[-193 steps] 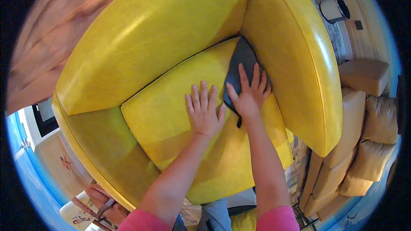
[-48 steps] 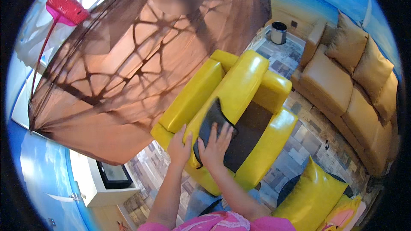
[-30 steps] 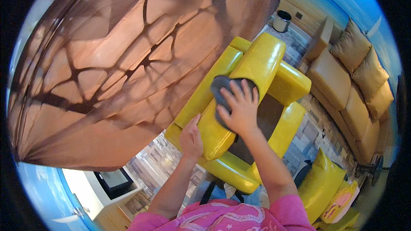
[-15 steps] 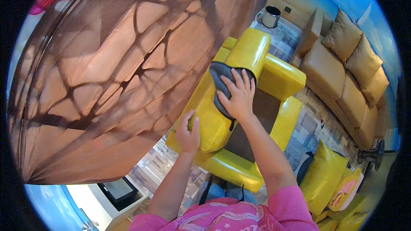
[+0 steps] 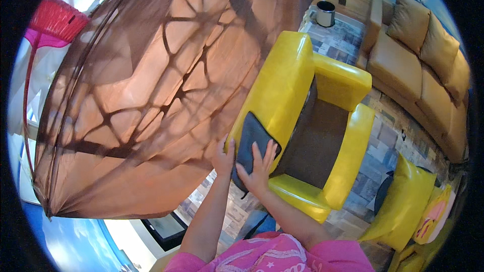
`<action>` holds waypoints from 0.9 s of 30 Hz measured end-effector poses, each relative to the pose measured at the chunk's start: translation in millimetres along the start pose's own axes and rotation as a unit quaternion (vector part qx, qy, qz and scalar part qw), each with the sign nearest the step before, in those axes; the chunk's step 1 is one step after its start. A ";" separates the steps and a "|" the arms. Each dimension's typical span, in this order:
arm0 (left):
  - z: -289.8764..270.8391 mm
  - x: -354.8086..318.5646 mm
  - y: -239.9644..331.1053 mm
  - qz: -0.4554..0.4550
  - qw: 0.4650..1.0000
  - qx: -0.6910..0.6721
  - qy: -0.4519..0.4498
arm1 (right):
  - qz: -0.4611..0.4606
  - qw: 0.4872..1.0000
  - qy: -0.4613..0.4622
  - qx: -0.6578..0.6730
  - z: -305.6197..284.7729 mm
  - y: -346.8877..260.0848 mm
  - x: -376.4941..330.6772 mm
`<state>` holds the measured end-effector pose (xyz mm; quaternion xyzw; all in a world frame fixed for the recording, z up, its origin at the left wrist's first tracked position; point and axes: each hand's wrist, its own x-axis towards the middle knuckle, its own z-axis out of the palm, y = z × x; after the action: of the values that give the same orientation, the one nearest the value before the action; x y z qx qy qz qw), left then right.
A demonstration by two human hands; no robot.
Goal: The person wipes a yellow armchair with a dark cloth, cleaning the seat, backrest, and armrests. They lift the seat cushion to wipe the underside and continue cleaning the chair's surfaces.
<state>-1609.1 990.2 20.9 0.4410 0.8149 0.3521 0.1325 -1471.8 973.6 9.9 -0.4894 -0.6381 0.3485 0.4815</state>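
A yellow armchair [image 5: 285,78] with a glossy cover stands in front of me, its seat cushion out and the dark base [image 5: 320,136] showing. On the near end of its backrest lies a dark grey cloth [image 5: 250,138], partly hanging over the end. My right hand [image 5: 258,168] rests on the cloth with fingers spread. My left hand [image 5: 223,158] is at the backrest's left edge beside the cloth, thumb and fingers apart; what its far side touches is hidden.
A large brown fabric canopy [image 5: 146,90] fills the left side. To the right are a tan sofa [image 5: 396,65] and a yellow cushion [image 5: 403,204]. A metal bin [image 5: 325,14] stands at the back, a red broom [image 5: 58,20] at far left. Patterned flooring [image 5: 363,166] shows between.
My right hand and the cloth have moved down the backrest toward me. The left hand remains at the backrest's left edge. The view has shifted, bringing the broom further into sight.
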 end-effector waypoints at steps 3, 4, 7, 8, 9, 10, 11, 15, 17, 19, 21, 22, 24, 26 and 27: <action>-8.6 12.5 8.4 0.087 0.996 0.025 0.011 | 0.045 0.996 0.064 0.039 10.9 6.9 43.6; -8.3 16.4 11.9 0.130 0.991 0.033 0.013 | 0.051 0.995 0.080 0.014 14.3 10.1 54.9; -11.1 31.2 32.4 0.263 0.960 0.073 -0.063 | 0.093 0.993 0.073 -0.011 31.9 9.4 77.5; -6.3 29.2 30.3 0.204 0.967 0.097 -0.116 | 0.094 0.993 0.069 -0.027 41.9 12.7 76.2; -5.6 31.9 32.1 0.209 0.965 0.103 -0.120 | 0.100 0.992 0.071 -0.022 49.8 13.5 72.0; -7.6 33.5 34.0 0.212 0.963 0.109 -0.125 | 0.106 0.991 0.076 -0.018 56.4 12.4 65.4; -8.8 35.0 32.4 0.213 0.961 0.115 -0.130 | 0.113 0.990 0.079 -0.015 61.4 10.7 56.0; -13.6 33.8 29.5 0.268 0.936 0.168 -0.155 | 0.157 0.984 0.080 -0.024 67.8 15.6 -0.6; -7.4 31.0 24.0 0.286 0.937 0.160 -0.119 | 0.174 0.979 0.100 -0.034 75.0 29.0 -28.2; -9.0 27.6 28.7 0.307 0.930 0.171 -0.112 | 0.183 0.975 0.122 -0.029 77.4 41.3 -32.2; -11.1 28.0 30.1 0.321 0.912 0.218 -0.133 | 0.217 0.969 0.117 -0.029 71.2 51.3 -11.0; -10.9 28.7 31.9 0.329 0.906 0.227 -0.139 | 0.224 0.965 0.130 -0.036 68.6 62.4 3.0; -14.0 31.8 29.9 0.333 0.902 0.238 -0.139 | 0.261 0.958 0.112 -0.045 64.4 69.3 31.0; -13.6 32.5 31.8 0.333 0.902 0.238 -0.140 | 0.274 0.955 0.099 -0.057 63.1 74.1 40.9; -13.8 32.6 31.6 0.338 0.899 0.239 -0.141 | 0.257 0.959 0.104 -0.049 63.0 72.9 38.6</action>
<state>-1615.4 1021.8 55.7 0.7535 0.6490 0.1047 0.0102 -1513.2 1032.7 -64.8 -0.6939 -0.4531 0.3757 0.4147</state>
